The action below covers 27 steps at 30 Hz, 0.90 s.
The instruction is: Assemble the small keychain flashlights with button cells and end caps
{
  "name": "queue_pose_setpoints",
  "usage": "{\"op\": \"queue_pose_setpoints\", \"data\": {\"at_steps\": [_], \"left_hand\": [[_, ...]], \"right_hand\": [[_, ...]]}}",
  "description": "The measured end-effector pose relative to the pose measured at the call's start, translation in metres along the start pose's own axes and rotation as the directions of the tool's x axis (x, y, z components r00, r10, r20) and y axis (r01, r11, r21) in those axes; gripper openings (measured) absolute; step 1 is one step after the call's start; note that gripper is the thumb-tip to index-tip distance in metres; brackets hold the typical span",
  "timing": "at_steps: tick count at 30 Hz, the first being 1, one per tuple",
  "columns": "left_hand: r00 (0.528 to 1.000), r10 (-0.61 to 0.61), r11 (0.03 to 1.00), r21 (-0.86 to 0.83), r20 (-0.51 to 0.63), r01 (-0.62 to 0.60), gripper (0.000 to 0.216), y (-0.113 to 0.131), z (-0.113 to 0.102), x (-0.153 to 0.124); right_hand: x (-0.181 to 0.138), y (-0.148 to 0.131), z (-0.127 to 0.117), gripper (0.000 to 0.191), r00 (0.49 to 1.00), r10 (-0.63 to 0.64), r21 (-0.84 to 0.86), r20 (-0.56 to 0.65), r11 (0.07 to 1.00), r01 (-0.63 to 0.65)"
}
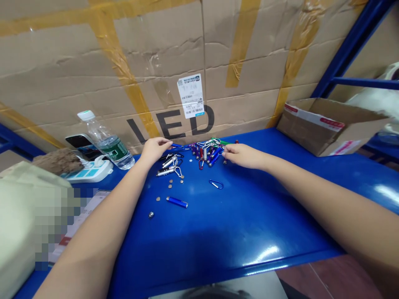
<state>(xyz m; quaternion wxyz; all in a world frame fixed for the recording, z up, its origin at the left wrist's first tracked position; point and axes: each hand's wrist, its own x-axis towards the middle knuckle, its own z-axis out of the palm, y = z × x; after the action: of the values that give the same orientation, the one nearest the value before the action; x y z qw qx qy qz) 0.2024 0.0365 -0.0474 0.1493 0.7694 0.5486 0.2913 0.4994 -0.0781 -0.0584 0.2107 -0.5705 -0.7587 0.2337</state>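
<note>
A heap of small keychain flashlights in blue, purple, silver, red and green lies at the back of a blue metal table. My left hand reaches to the heap's left side, fingers pinched on a blue flashlight with a clip. My right hand rests palm down at the heap's right edge, fingers curled onto the pieces. Nearer me lie a single blue flashlight body, a loose blue carabiner clip, silver flashlights and several small button cells.
A large taped cardboard box walls off the back. An open cardboard box sits at right. At left stand a water bottle, a phone, a power strip and a beige bag. Blue shelf posts rise at right.
</note>
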Motion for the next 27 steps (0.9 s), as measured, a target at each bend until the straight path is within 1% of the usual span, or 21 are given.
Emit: {"op": "queue_pose_setpoints", "data": {"at_steps": [3,6,8,9,11,12,13,15,16,17,19,21,23,25,27], "left_hand": [[0.999,0.031,0.986,0.163,0.009,-0.032,0.029,-0.009,0.001,0.001],[0.994,0.088,0.96,0.263,0.06,-0.1,0.024,-0.01,-0.001,0.003],[0.987,0.122,0.934,0.325,0.105,-0.15,0.021,-0.003,-0.01,0.003],[0.983,0.125,0.919,0.358,0.132,-0.165,0.019,0.003,-0.019,0.0],[0.967,0.113,0.892,0.405,0.228,-0.2,0.015,0.017,-0.041,-0.009],[0.949,0.087,0.885,0.414,0.304,-0.214,0.013,0.025,-0.054,-0.017],[0.919,0.059,0.881,0.412,0.39,-0.232,0.012,0.032,-0.067,-0.026],[0.831,0.039,0.893,0.353,0.555,-0.278,0.011,0.042,-0.089,-0.049],[0.796,0.033,0.904,0.322,0.605,-0.282,0.012,0.044,-0.096,-0.062],[0.785,0.032,0.908,0.31,0.618,-0.281,0.012,0.044,-0.101,-0.074],[0.775,0.014,0.9,0.329,0.632,-0.285,0.014,0.04,-0.101,-0.094],[0.779,-0.012,0.886,0.368,0.627,-0.283,0.02,0.033,-0.093,-0.108],[0.779,-0.017,0.887,0.37,0.627,-0.278,0.027,0.025,-0.081,-0.116],[0.769,0.018,0.894,0.335,0.639,-0.299,0.028,0.019,-0.07,-0.118],[0.752,0.069,0.891,0.298,0.655,-0.341,0.021,0.016,-0.062,-0.117]], "right_hand": [[0.0,0.001,0.001,0.021,0.998,-0.062,-0.119,0.021,0.991,0.064],[-0.003,-0.002,-0.001,0.023,0.996,-0.082,-0.167,0.047,0.982,0.089],[-0.007,-0.008,-0.001,0.023,0.992,-0.087,-0.16,0.095,0.982,0.102],[-0.01,-0.013,0.0,0.023,0.986,-0.09,-0.146,0.141,0.983,0.11],[-0.016,-0.023,0.004,0.022,0.962,-0.093,-0.11,0.257,0.986,0.125],[-0.018,-0.028,0.007,0.022,0.947,-0.092,-0.098,0.307,0.987,0.128],[-0.02,-0.032,0.01,0.022,0.936,-0.092,-0.092,0.339,0.987,0.131],[-0.023,-0.036,0.016,0.021,0.926,-0.1,-0.088,0.364,0.986,0.141],[-0.024,-0.036,0.018,0.021,0.925,-0.109,-0.087,0.364,0.985,0.15],[-0.024,-0.034,0.019,0.02,0.924,-0.119,-0.087,0.362,0.983,0.161],[-0.022,-0.027,0.019,0.018,0.923,-0.137,-0.1,0.36,0.978,0.184],[-0.02,-0.022,0.018,0.015,0.928,-0.141,-0.139,0.346,0.97,0.199],[-0.02,-0.023,0.019,0.016,0.946,-0.144,-0.201,0.292,0.957,0.208],[-0.023,-0.035,0.026,0.019,0.963,-0.176,-0.259,0.202,0.939,0.226],[-0.028,-0.057,0.041,0.023,0.959,-0.256,-0.279,0.125,0.918,0.282]]}}
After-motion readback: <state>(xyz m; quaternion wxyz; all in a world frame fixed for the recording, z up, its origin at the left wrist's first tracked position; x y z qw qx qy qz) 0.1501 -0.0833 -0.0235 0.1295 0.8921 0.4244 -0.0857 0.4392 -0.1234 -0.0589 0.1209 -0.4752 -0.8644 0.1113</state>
